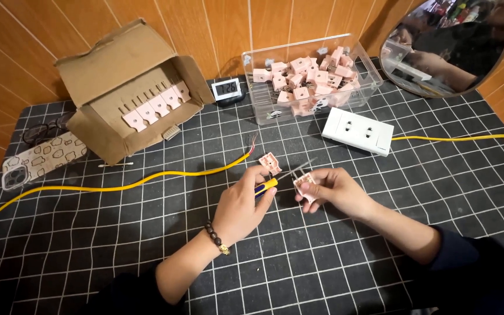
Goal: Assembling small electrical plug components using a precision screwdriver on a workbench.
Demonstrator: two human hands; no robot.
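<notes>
My left hand grips a small screwdriver with a blue and yellow handle, its metal shaft pointing right toward the other hand. My right hand pinches a small pink plastic plug part against the screwdriver tip. A second pink plug part lies on the black gridded mat just above my left fingers. A yellow cable with bared wire ends finishes close to that part.
A clear plastic bin full of pink plug parts stands at the back. A white double socket on a yellow cord lies right of centre. An open cardboard box, a small digital clock, a phone, glasses and a round mirror ring the mat.
</notes>
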